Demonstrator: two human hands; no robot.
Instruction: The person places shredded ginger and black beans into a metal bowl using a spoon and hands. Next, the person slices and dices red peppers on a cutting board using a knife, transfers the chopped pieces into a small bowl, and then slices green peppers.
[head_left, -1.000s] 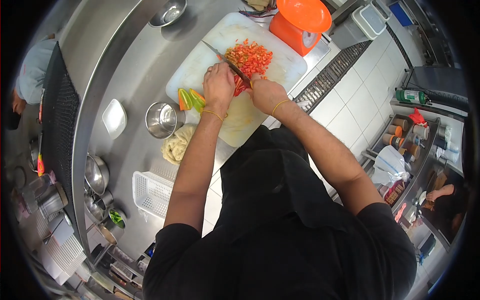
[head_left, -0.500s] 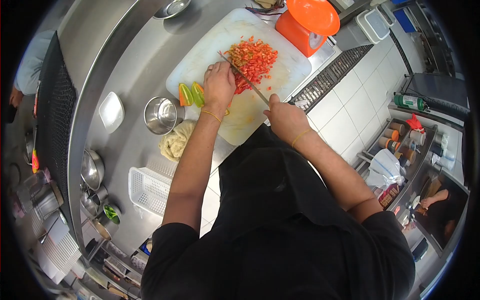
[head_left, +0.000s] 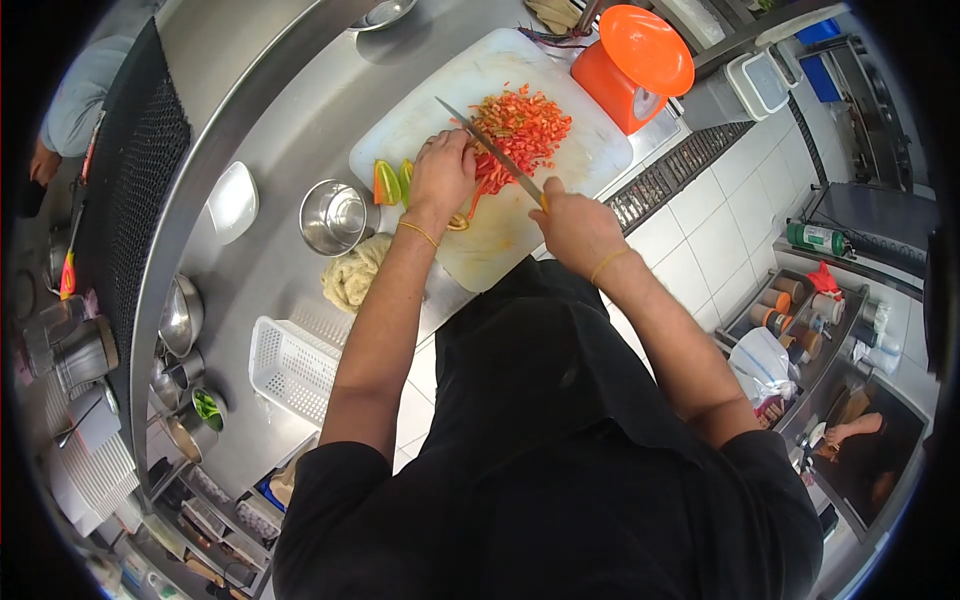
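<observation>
A heap of finely chopped red pepper [head_left: 525, 125], flecked with orange and green, lies on the upper middle of a pale cutting board [head_left: 590, 165]. A long knife [head_left: 505, 160] slants across the near edge of the heap, its tip pointing away and to the left. The right hand [head_left: 582, 230] is closed around the knife's handle, fingers wrapped tight. The left hand [head_left: 443, 175] rests on the board just beside the blade, knuckles bent and fingers close together; whether it pinches anything cannot be told, because the hand covers what is beneath. Longer red strips [head_left: 490, 180] lie below the blade, between the two hands. Left of the left hand, also on the board, are green and orange pepper wedges [head_left: 388, 183].

Beside the board's left edge, on a steel counter [head_left: 275, 150], stands a round metal bowl [head_left: 335, 217], with a crumpled yellowish cloth [head_left: 355, 275] touching or nearly touching it. Farther left is a white dish [head_left: 233, 203]; nearer the wearer, a white perforated basket [head_left: 290, 365]. An orange scale [head_left: 632, 75] stands by the board's far right corner. At the far left edge, another person's grey sleeve [head_left: 85, 95] shows.
</observation>
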